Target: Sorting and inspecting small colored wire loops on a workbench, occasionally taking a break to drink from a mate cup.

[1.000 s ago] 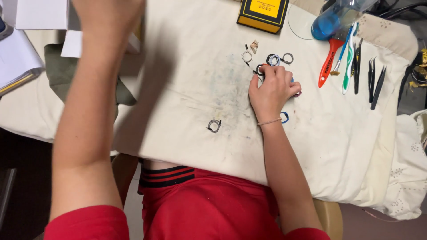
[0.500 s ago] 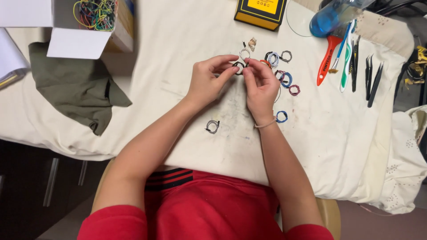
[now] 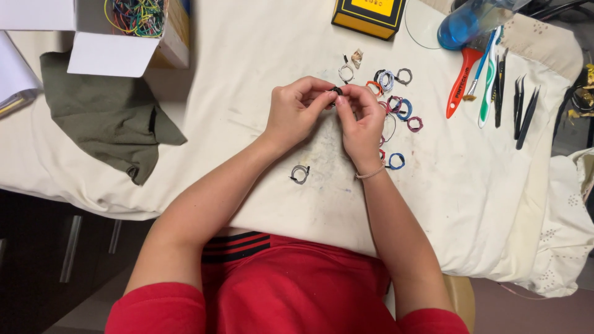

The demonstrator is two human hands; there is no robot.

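Left hand (image 3: pixel 296 112) and right hand (image 3: pixel 361 120) meet fingertip to fingertip, jointly pinching a small dark wire ring (image 3: pixel 336 91); coloured wire rings (image 3: pixel 396 105) lie just right of the right hand.

Just beyond and right of the fingertips (image 3: pixel 337 99), small wire coils (image 3: pixel 396 102) crowd the white cloth (image 3: pixel 247 93). Further right lie tweezers (image 3: pixel 523 105) and brushes (image 3: pixel 489 80). Near the wrists sits one grey coil (image 3: pixel 300 174). Left of the fingers the cloth is bare up to the green rag (image 3: pixel 105 117).
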